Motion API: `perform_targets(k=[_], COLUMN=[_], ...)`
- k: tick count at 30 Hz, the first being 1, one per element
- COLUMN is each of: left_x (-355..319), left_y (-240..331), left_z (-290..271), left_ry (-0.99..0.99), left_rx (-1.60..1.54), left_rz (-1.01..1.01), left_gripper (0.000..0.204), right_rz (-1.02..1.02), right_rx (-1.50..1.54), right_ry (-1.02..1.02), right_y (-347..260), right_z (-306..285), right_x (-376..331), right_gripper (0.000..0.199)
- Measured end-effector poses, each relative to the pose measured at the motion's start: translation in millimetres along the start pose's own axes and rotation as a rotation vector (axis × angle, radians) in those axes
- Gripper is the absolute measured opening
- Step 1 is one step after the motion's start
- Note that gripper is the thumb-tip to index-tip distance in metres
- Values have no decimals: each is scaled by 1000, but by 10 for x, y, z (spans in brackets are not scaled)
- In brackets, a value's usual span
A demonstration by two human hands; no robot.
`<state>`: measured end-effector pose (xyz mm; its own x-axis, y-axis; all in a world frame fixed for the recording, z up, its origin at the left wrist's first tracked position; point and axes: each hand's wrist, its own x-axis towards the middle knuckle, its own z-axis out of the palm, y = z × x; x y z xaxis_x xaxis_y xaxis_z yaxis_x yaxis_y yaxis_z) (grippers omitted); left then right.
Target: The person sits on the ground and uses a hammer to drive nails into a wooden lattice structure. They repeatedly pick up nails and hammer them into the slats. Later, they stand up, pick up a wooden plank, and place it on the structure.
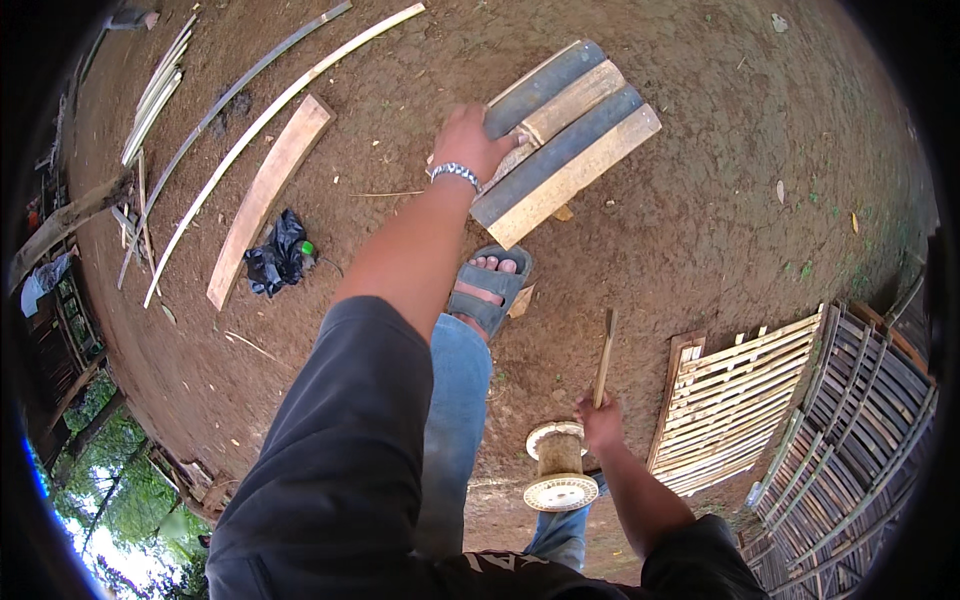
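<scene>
Entry, as I read it from my remote seat: left hand point(468, 140), fingers curled shut over the near end of a bundle of split bamboo slabs point(562, 135), which it holds out over the bare dirt ground point(700, 230), ahead of a sandalled foot point(490, 288). Right hand point(600, 418), fingers closed round the lower end of a thin bamboo stick point(605, 358) that points up and away, just beside an empty wooden spool point(558, 466) near the knee. Risks, by my judgement: the slabs are gripped at one end only, so the loose stack could fan apart or slide free and land on the exposed toes; the stick tip could catch the woven bamboo panels point(740, 410) lying to the right (they sit close). Also noted: a long plank point(265, 195), thin bamboo strips point(270, 110) and a crumpled black bag point(278, 255) on the ground at left. Unclear items: how many slabs the bundle holds, since the hand covers their near ends; the other foot, hidden under the sleeve and leg; the panels, cut off by the dark rim.
</scene>
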<state>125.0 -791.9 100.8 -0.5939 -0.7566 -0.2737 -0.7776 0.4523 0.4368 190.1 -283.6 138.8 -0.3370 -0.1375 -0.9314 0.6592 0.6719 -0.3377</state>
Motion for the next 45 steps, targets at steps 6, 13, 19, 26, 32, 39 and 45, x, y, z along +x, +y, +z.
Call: perform_targets(k=[6,13,19,26,32,39,45], left_x=[-476,-964,-1558,-2539,-3381,-4001,-4551], left_y=[442,791,1187,1537,1329,770,602], left_z=[-91,-86,-199,333,781,982,1208], left_ry=[120,14,-47,-436,-618,-800,-1177], left_rx=[76,-31,-46,27,60,421,474], left_rz=[110,86,238,251,166,264,616], left_gripper=[60,56,45,45,48,58,58], right_rz=[118,103,111,165,73,47,136], right_rx=[99,223,-258,432,112,463,435], right_ry=[48,43,310,119,-51,40,295], right_y=[166,435,1352,2597,2787,2801,2403], right_z=[-26,-323,-865,-1166,-1413,-2094,-3225], right_x=[-294,-344,-877,-1122,-1133,-1946,-2474], right_gripper=[5,12,22,38,55,59,71])
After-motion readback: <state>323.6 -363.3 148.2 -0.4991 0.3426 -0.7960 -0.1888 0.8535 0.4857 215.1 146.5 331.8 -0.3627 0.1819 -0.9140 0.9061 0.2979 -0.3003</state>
